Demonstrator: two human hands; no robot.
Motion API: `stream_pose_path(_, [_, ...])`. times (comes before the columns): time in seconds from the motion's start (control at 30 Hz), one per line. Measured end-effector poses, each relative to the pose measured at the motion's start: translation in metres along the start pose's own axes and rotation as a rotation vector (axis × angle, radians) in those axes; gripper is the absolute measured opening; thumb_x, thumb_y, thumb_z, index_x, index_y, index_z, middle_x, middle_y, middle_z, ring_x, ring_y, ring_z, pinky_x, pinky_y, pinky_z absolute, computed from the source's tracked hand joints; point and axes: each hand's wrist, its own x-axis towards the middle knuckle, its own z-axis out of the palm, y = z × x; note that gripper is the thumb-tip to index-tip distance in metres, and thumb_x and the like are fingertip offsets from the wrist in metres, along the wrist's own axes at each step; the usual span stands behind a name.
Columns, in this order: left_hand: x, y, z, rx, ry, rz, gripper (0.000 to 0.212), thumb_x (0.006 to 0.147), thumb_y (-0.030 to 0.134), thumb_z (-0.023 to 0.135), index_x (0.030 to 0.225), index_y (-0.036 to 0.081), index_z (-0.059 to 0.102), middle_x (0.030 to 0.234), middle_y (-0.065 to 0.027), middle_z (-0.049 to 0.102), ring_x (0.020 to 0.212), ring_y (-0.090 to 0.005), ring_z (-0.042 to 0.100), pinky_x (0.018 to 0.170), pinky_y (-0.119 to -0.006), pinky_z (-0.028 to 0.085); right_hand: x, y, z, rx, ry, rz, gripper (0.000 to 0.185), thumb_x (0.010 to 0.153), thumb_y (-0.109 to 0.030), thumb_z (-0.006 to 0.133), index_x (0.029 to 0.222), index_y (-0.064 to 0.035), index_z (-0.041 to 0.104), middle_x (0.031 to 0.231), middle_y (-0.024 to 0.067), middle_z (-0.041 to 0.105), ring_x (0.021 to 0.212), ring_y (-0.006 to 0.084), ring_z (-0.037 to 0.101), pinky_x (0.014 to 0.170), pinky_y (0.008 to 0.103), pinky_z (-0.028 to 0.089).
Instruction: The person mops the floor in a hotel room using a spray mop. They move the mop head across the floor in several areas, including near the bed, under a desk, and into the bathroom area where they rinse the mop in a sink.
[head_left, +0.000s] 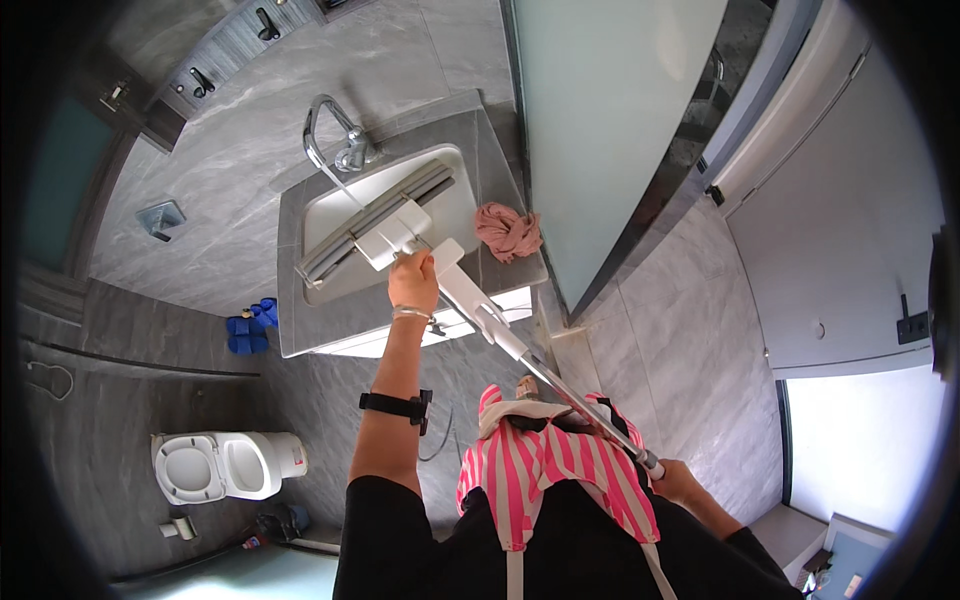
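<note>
A white and grey squeeze-type mop (469, 289) slants from the sink across to my right side. Its long flat head (375, 221) lies at an angle over the white basin (465, 169), which it partly covers. Near the head, my left hand (414, 281) is closed around the mop's neck. My right hand (679, 480) grips the end of the metal pole beside my waist. From the chrome faucet (319, 131) a thin stream of water falls onto the head. The underside of the mop head is hidden.
A crumpled pink cloth (508, 231) rests on the grey counter (330, 319), right of the basin. Beyond it stands a frosted glass door (592, 135). Blue slippers (247, 334) and a toilet with raised lid (247, 465) are at left. A grey door (840, 225) is at right.
</note>
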Motion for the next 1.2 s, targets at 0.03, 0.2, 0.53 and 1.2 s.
stream_pose_path(0.03, [-0.002,-0.010,0.008,0.027,0.051,0.059,0.015,0.074,0.009,0.055,0.087,0.005,0.061,0.083,-0.0115,0.056,0.083,-0.0303,0.051,0.074,-0.039,0.042,-0.001,-0.002,-0.002,-0.018,-0.003,0.020,0.019,0.066,-0.015,0.060,0.082,-0.0054,0.060,0.075,0.0171,0.061,0.071,0.0314,0.060,0.063,0.0355,0.045])
stream_pose_path(0.2, [-0.026,-0.013,0.005,-0.095,0.201,0.157,0.025,0.071,0.003,0.057,0.096,0.003,0.056,0.092,-0.0119,0.053,0.091,-0.0301,0.048,0.080,-0.037,0.040,0.008,0.020,0.006,0.079,0.030,-0.001,0.019,0.063,-0.014,0.066,0.076,-0.0022,0.059,0.063,0.0077,0.059,0.059,0.0122,0.054,0.058,0.0284,0.044])
stream_pose_path(0.53, [-0.109,0.009,0.078,-1.686,-0.562,-0.834,0.025,0.079,0.009,0.058,0.101,0.005,0.048,0.094,-0.0096,0.055,0.090,-0.0238,0.055,0.078,-0.040,0.047,0.031,0.023,-0.009,0.311,-0.288,0.128,0.020,0.066,-0.013,0.067,0.081,-0.0028,0.059,0.053,0.0029,0.050,0.043,0.0109,0.048,0.039,0.0254,0.041])
stream_pose_path(1.2, [-0.158,0.036,0.021,-1.546,-0.403,-0.729,0.025,0.080,-0.005,0.046,0.105,-0.005,0.045,0.105,-0.0188,0.052,0.098,-0.0327,0.053,0.085,-0.042,0.045,0.061,0.033,-0.028,0.146,-0.428,0.099,0.027,0.057,-0.013,0.068,0.083,-0.0043,0.062,0.058,0.0022,0.055,0.050,0.0109,0.051,0.047,0.0253,0.043])
